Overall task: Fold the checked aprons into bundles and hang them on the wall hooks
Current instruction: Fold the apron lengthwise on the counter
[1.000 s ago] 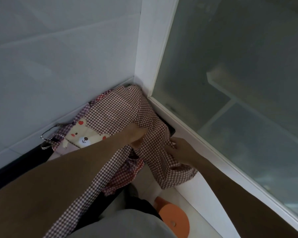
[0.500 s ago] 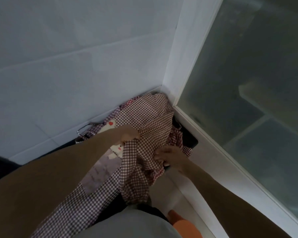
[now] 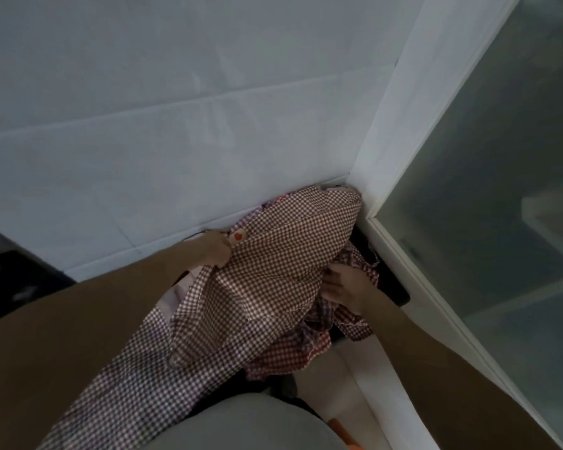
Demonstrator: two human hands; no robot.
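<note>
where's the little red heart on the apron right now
Head view, centre: the red heart sits on the checked apron's upper left edge, right beside the left hand gripping it.

pale tiled wall (image 3: pixel 163 131) in dim light, white corner post (image 3: pixel 403 125), frosted glass panel (image 3: pixel 501 196) at right, dark counter (image 3: pixel 394 287) below, light floor (image 3: pixel 348 384)

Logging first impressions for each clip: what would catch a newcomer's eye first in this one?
The checked apron bunched in the corner where the white wall meets the frosted glass panel dominates the middle of the view. The left hand grips its upper edge beside a small red heart patch, while the right hand holds the cloth on the opposite side.
</note>
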